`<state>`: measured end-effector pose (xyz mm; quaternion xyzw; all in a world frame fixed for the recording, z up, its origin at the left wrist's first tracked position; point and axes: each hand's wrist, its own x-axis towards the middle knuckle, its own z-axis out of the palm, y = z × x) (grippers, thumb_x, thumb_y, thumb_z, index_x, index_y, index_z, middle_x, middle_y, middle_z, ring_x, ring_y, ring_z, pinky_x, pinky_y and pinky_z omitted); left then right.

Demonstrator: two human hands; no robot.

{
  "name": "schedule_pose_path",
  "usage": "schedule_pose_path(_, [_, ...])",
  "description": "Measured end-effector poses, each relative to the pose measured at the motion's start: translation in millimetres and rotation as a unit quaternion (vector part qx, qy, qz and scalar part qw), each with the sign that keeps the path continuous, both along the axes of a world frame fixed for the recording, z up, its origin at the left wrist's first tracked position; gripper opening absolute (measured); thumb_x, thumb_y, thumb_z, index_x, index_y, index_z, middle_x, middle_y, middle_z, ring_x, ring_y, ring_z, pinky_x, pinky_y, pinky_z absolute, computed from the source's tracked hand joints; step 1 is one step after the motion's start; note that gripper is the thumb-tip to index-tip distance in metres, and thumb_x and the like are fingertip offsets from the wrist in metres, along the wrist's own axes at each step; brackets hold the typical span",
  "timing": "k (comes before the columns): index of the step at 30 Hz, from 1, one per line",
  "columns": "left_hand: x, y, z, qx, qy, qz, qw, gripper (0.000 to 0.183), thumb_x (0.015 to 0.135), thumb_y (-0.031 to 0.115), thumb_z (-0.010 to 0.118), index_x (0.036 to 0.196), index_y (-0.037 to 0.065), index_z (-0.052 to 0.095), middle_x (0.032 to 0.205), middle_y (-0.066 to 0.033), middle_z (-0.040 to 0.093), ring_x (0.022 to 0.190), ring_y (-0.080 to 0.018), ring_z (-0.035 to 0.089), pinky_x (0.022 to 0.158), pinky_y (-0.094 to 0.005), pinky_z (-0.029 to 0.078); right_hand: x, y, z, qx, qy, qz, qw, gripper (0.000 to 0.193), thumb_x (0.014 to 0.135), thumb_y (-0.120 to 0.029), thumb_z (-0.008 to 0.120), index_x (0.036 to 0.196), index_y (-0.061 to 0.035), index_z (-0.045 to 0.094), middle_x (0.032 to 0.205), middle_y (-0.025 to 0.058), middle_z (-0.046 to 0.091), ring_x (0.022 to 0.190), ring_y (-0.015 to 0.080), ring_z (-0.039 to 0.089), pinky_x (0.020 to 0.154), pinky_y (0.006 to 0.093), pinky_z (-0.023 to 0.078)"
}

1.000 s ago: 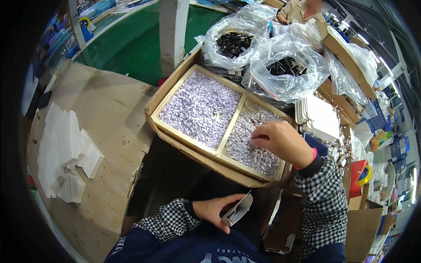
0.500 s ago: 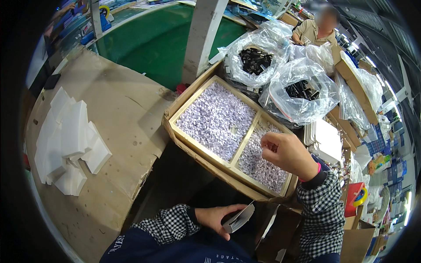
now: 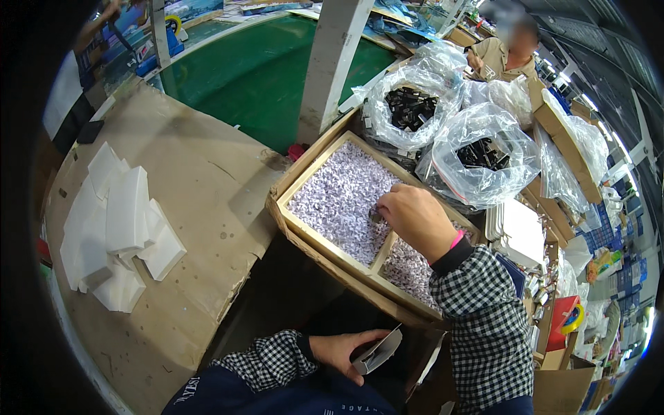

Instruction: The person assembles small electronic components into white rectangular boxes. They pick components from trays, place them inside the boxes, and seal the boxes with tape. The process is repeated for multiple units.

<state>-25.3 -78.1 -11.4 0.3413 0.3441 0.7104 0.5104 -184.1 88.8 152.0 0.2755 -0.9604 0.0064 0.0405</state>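
Observation:
My left hand (image 3: 340,351) is closed around a small white open carton (image 3: 382,354), low in front of my body. My right hand (image 3: 415,220) reaches over a wooden two-compartment tray (image 3: 319,243). Its fingertips are pinched together at the small pale lilac-white pieces (image 3: 339,187) in the larger left compartment, near the divider. Whatever lies between those fingertips is hidden. More small pale pieces (image 3: 408,271) fill the right compartment, partly covered by my right forearm.
White cartons (image 3: 128,214) lie piled on the brown board table (image 3: 200,207) to the left. Clear plastic bags of dark metal-like parts (image 3: 411,107) stand behind the tray. A grey post (image 3: 335,62) rises behind it. A person (image 3: 508,52) is at the far right.
My right hand has moved left and slightly up, from above the right compartment to the larger left one. The left hand still holds the white carton in about the same place.

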Motion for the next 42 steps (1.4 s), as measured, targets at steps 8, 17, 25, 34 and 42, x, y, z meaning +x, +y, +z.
schedule_pose_path(8, [-2.5,-3.1,12.8,0.040,-0.088,-0.027,0.995,0.110,0.059,0.031,0.092,0.144,0.008,0.026,0.130,-0.0106,0.045,0.121,-0.0222,0.046,0.095,-0.0365,0.046,27.3,-0.5,31.6,-0.160,-0.041,-0.014,0.986,0.020,0.088,-0.022,0.062,0.093,-0.0036,0.068,0.088,0.0137,0.065,0.077,0.0303,0.064,0.070,0.0372,0.051])
schedule_pose_path(17, [-7.9,0.8,33.1,0.061,-0.095,-0.034,0.993,0.097,0.056,0.029,0.094,0.134,0.006,0.040,0.124,-0.0121,0.049,0.116,-0.0208,0.050,0.093,-0.0358,0.048,143.5,8.3,76.0,-0.236,-0.238,0.040,0.941,0.012,0.085,-0.014,0.069,0.094,-0.0074,0.067,0.077,0.0081,0.067,0.067,0.0247,0.067,0.059,0.0325,0.053])
schedule_pose_path(25, [-3.0,13.6,48.7,-0.003,-0.011,-0.096,0.995,0.109,0.056,0.037,0.092,0.141,0.008,0.030,0.130,-0.0065,0.040,0.119,-0.0179,0.044,0.095,-0.0355,0.047,193.9,19.4,71.2,-0.197,-0.218,0.034,0.955,0.017,0.081,-0.015,0.068,0.097,-0.0097,0.063,0.075,0.0060,0.063,0.066,0.0249,0.065,0.056,0.0339,0.051])
schedule_pose_path(34, [18.0,22.6,19.4,0.023,-0.050,-0.136,0.989,0.108,0.067,0.039,0.085,0.147,0.007,0.019,0.133,-0.0115,0.042,0.120,-0.0194,0.046,0.097,-0.0366,0.045,254.0,38.3,-5.6,-0.489,-0.114,-0.169,0.848,0.024,0.081,-0.006,0.074,0.103,-0.0025,0.065,0.091,0.0074,0.060,0.072,0.0095,0.061,0.060,0.0221,0.049])
schedule_pose_path(42, [63.3,18.6,-44.8,0.016,-0.183,-0.209,0.961,0.094,0.077,0.039,0.076,0.147,0.003,0.024,0.140,-0.0142,0.041,0.127,-0.0234,0.044,0.105,-0.0389,0.037,314.5,14.0,-78.7,-0.692,-0.162,-0.336,0.618,0.009,0.090,-0.006,0.064,0.098,-0.0015,0.064,0.093,0.0050,0.059,0.074,0.0093,0.057,0.063,0.0224,0.047])
